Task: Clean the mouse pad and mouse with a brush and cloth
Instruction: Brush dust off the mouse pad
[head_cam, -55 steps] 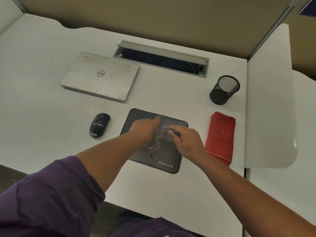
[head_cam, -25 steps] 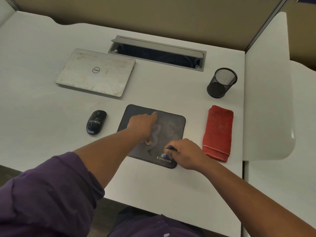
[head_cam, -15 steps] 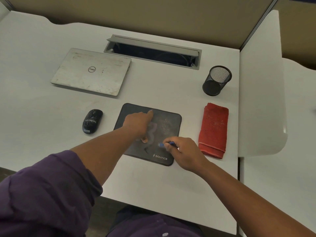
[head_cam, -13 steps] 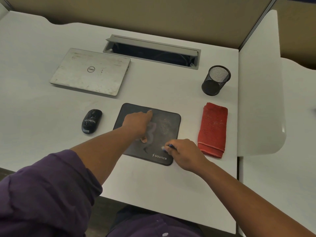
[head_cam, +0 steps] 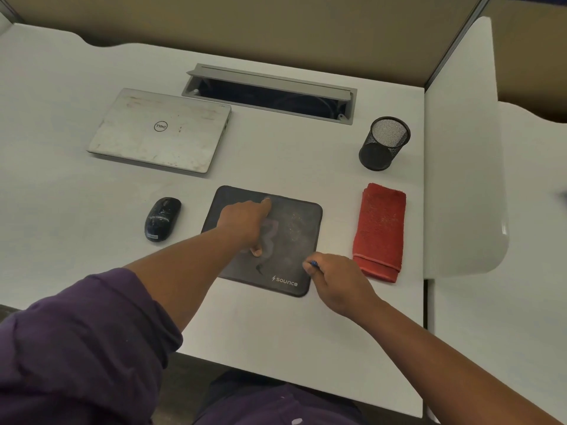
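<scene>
Brushing of the mouse pad (head_cam: 294, 228) looks to be the step in hand. Dark and dusty, the pad lies at the middle of the white surface (head_cam: 276, 326), its printed logo at the near right corner. The left hand (head_cam: 245, 222) rests on the pad's left half, forefinger stretched toward 12 o'clock and thumb pressing down at 6 o'clock, apparently pinning the pad flat; it grasps nothing. The right hand (head_cam: 334, 279) sits at the pad's 4 o'clock edge, fingers curled around a small blue brush (head_cam: 314, 264), of which only the blue tip shows past the knuckles, touching or just above the pad; the bristles are hidden, so contact cannot be confirmed. Pale dust shows over the pad's right half, so by my reading the sweeping is not finished. The mouse (head_cam: 162, 218), black and speckled with dust, lies off the pad at its 9 o'clock, untouched, and the folded red cloth (head_cam: 379, 230) lies at 3 o'clock, just beside the right hand. Further strokes should run across the dusty patch toward an edge while the left hand holds the pad steady; afterwards the mouse needs brushing and both need wiping with the cloth. Beyond, at 11 o'clock, sits a closed laptop (head_cam: 159, 130), and a mesh cup (head_cam: 383, 144) at 1 o'clock.
</scene>
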Demonstrator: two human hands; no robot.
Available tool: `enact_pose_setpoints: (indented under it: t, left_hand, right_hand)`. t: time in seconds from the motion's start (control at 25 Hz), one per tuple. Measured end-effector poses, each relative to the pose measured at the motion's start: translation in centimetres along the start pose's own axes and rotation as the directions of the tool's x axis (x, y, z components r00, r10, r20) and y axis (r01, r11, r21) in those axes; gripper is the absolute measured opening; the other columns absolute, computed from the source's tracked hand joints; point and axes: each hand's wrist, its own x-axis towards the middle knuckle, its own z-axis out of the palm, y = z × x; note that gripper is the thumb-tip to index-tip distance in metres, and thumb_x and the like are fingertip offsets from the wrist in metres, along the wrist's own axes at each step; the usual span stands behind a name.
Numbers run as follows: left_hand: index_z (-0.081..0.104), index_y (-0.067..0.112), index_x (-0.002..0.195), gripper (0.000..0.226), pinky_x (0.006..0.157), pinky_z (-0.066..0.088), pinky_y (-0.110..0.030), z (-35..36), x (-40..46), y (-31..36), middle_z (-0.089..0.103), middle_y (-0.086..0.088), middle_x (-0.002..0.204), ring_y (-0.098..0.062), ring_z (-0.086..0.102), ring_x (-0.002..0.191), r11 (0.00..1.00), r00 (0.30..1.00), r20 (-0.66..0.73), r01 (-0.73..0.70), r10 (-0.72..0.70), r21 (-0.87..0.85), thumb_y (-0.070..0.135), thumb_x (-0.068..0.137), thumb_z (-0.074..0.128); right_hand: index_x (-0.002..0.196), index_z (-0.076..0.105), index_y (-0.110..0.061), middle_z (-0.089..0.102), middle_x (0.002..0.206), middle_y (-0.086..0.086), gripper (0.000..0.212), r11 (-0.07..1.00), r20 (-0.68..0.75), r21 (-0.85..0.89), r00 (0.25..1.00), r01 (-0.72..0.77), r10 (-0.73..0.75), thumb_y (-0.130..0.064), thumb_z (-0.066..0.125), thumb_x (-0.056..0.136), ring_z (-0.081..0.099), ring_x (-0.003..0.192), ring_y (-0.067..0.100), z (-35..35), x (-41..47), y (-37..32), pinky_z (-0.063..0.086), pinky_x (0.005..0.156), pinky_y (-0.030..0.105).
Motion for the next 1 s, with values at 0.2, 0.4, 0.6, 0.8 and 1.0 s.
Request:
enact_pose_setpoints:
  t: [0.2, 0.4, 0.6, 0.8, 1.0]
  left_hand:
    - [0.033, 0.024, 0.145, 0.115, 0.063, 0.044, -0.034, 0.1, 0.1, 0.0, 0.066, 0.0, 0.104, -0.028, 0.067, 0.095, 1.0, 1.0, -0.002, -0.009, 0.009, -0.004, 0.039, 0.05, 0.096]
    - [0.029, 0.024, 0.147, 0.118, 0.064, 0.044, -0.034, 0.4, 0.2, -0.1, 0.065, -0.001, 0.104, -0.029, 0.066, 0.095, 1.0, 1.0, -0.005, -0.007, 0.007, 0.004, 0.04, 0.051, 0.096]
    - [0.025, 0.025, 0.151, 0.123, 0.066, 0.045, -0.035, 0.7, 0.3, -0.2, 0.064, -0.002, 0.108, -0.029, 0.066, 0.098, 1.0, 1.0, -0.012, -0.012, 0.012, -0.003, 0.041, 0.052, 0.096]
    - [0.019, 0.028, 0.154, 0.128, 0.065, 0.042, -0.034, 1.2, 0.4, -0.6, 0.063, -0.003, 0.11, -0.03, 0.065, 0.1, 1.0, 1.0, -0.011, -0.019, 0.018, -0.022, 0.043, 0.052, 0.096]
    - [0.009, 0.03, 0.159, 0.135, 0.068, 0.039, -0.034, 1.4, 0.6, -0.8, 0.063, -0.002, 0.119, -0.028, 0.064, 0.108, 0.999, 0.999, -0.003, -0.042, 0.042, -0.022, 0.048, 0.055, 0.093]
  right_hand:
    - [0.091, 0.064, -0.023, 0.07, 0.083, -0.009, 0.022, 0.982, 0.05, 0.187, 0.999, -0.022, 0.012, -0.032, 0.048, 0.103, 0.061, 0.076, 0.012, 0.0, -0.5, -0.5, 0.046, 0.066, 0.033]
    - [0.08, 0.055, -0.022, 0.059, 0.069, -0.008, 0.028, 0.999, 0.198, 0.047, 0.98, -0.002, -0.008, -0.039, 0.044, 0.1, 0.053, 0.065, 0.014, 0.1, 0.0, -1.2, 0.036, 0.058, 0.033]
    - [0.075, 0.048, -0.022, 0.06, 0.069, -0.006, 0.03, 0.995, 0.085, -0.102, 0.996, 0.008, 0.001, -0.037, 0.041, 0.1, 0.053, 0.065, 0.019, 0.5, 0.0, -1.0, 0.041, 0.06, 0.038]
    - [0.095, 0.069, -0.028, 0.066, 0.082, -0.02, 0.023, 0.967, -0.077, 0.253, 0.997, 0.028, -0.009, -0.037, 0.048, 0.101, 0.057, 0.073, 0.001, 0.9, 1.2, -1.2, 0.036, 0.065, 0.009]
    - [0.128, 0.065, -0.018, 0.07, 0.12, 0.0, 0.037, 0.995, -0.013, 0.068, 0.998, 0.07, -0.069, -0.034, 0.047, 0.101, 0.062, 0.108, 0.02, 1.2, 4.8, -2.2, 0.045, 0.088, 0.025]
